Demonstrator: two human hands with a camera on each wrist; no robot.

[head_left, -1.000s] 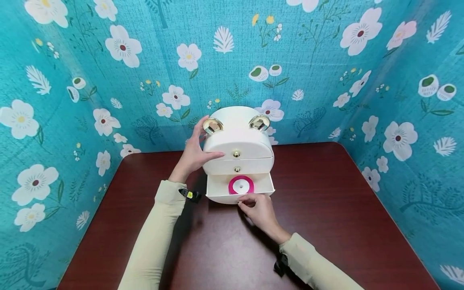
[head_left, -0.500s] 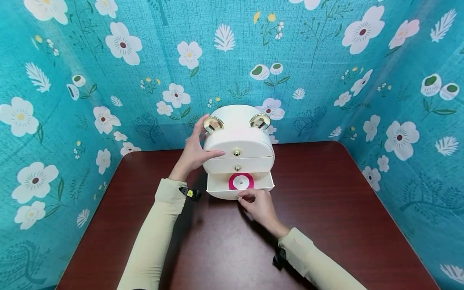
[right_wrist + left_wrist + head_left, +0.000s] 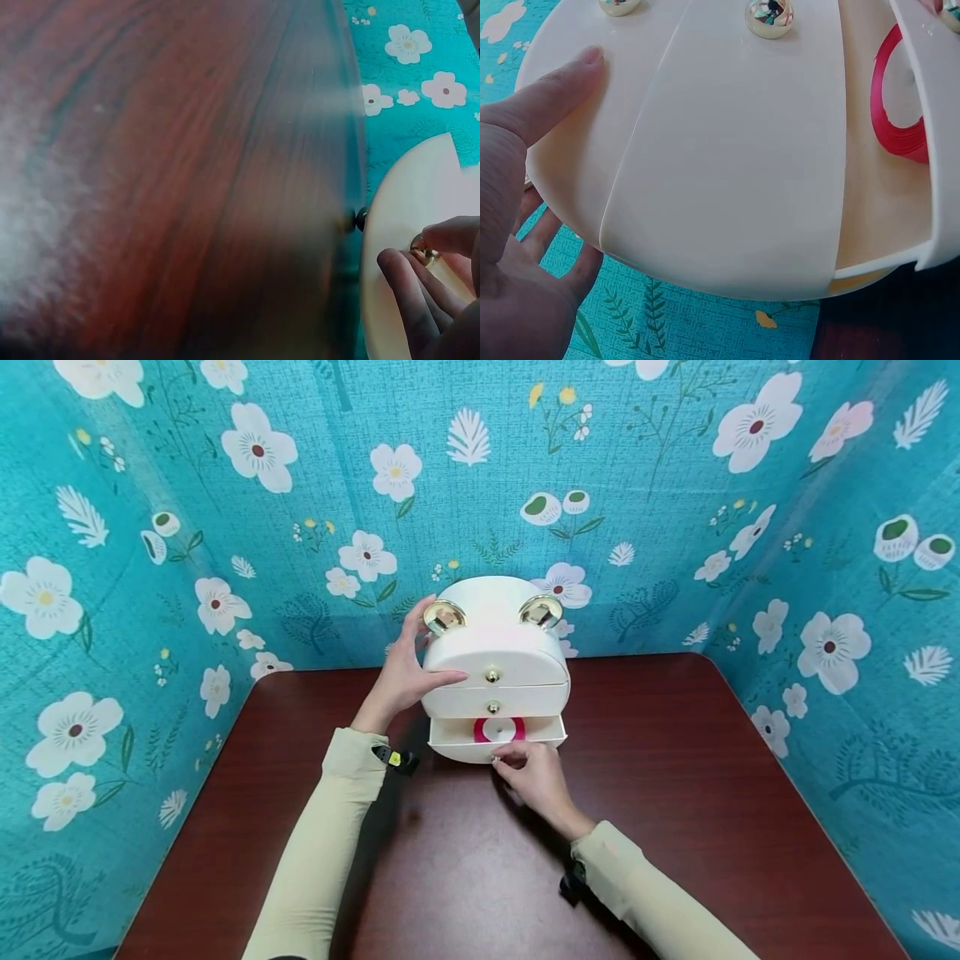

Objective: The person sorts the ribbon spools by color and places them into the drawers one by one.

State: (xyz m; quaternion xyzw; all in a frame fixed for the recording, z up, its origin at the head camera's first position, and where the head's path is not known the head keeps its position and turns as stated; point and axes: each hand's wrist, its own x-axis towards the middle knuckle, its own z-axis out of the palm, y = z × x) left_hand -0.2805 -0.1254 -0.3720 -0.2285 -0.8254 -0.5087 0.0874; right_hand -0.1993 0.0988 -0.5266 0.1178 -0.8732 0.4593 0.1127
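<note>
A white drawer box with two gold ears stands at the back middle of the table. My left hand holds its left side, with the thumb straight across the front and the other fingers behind the edge. The bottom drawer is partly out; the upper two are closed. Inside it lies a roll of pink ribbon with a white centre, partly hidden by the drawer front. My right hand pinches the bottom drawer's small gold knob between thumb and fingers.
The dark red-brown table extends in front of and beside the box. A teal floral cloth hangs close behind the box and along both sides. Black wrist cameras are strapped at both sleeves.
The bottom drawer has slid further into the box, with my right hand moving forward on its knob. Less of the ribbon roll shows. My left hand keeps its place on the box.
</note>
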